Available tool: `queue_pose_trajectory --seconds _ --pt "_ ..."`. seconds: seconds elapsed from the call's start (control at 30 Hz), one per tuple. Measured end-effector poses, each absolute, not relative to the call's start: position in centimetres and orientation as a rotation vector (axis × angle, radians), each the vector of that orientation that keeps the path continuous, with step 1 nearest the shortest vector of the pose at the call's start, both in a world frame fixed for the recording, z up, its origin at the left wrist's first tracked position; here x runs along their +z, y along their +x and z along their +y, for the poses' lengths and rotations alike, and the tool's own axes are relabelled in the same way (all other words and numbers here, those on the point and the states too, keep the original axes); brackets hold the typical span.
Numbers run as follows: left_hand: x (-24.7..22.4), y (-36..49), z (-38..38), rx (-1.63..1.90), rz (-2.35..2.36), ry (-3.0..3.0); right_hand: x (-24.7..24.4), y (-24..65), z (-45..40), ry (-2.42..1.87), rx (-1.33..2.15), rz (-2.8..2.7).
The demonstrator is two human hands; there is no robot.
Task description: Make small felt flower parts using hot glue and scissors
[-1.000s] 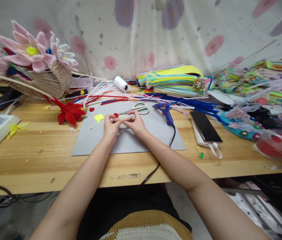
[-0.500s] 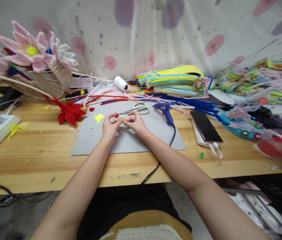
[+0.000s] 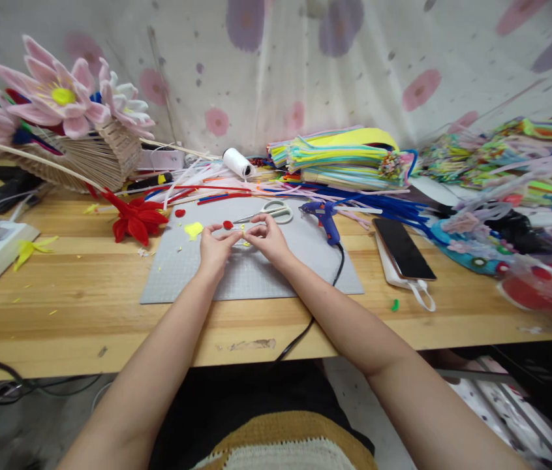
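Note:
Over the grey cutting mat (image 3: 183, 274), my left hand (image 3: 217, 249) and my right hand (image 3: 267, 240) almost meet. Both pinch a small yellow piece (image 3: 243, 235) between their fingertips; its exact shape is too small to tell. A red round piece (image 3: 228, 225) lies by my left fingertips, another red bit (image 3: 179, 213) farther left. Yellow scrap (image 3: 193, 230) rests on the mat left of my left hand. Scissors with pale handles (image 3: 278, 210) lie just beyond my right hand. The blue glue gun (image 3: 323, 219) is to the right of it.
A red flower (image 3: 136, 219) lies left of the mat, below pink flowers (image 3: 63, 98) on a wooden fan. Bundled pipe cleaners (image 3: 349, 156) and a white spool (image 3: 237, 162) stand behind. A phone (image 3: 404, 248) lies right; the glue gun's black cord (image 3: 300, 339) runs under my right forearm.
My right fingers have shifted slightly right and opened a small gap from the left fingertips. More of the red round piece and the yellow piece shows.

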State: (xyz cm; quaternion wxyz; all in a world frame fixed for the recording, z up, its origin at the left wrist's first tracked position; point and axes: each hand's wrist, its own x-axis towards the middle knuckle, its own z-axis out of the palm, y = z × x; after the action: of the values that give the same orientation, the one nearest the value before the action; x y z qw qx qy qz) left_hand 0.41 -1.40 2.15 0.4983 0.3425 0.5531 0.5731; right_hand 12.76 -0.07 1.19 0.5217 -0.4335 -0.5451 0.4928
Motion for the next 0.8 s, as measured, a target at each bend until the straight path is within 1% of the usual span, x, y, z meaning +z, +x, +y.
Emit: queue_pose_trajectory --seconds 0.3,0.53,0.8 --pt "2.07 0.39 -1.32 1.393 1.306 0.812 1.24 12.79 0.03 -1.026 1.253 -1.293" --pt "2.69 0.45 -1.57 1.339 1.336 0.873 1.58 12.85 -0.18 -1.091 1.235 -1.282" --pt "2.64 0.09 -1.73 1.319 1.267 0.928 1.24 12.99 -0.01 -1.063 1.347 -1.208"
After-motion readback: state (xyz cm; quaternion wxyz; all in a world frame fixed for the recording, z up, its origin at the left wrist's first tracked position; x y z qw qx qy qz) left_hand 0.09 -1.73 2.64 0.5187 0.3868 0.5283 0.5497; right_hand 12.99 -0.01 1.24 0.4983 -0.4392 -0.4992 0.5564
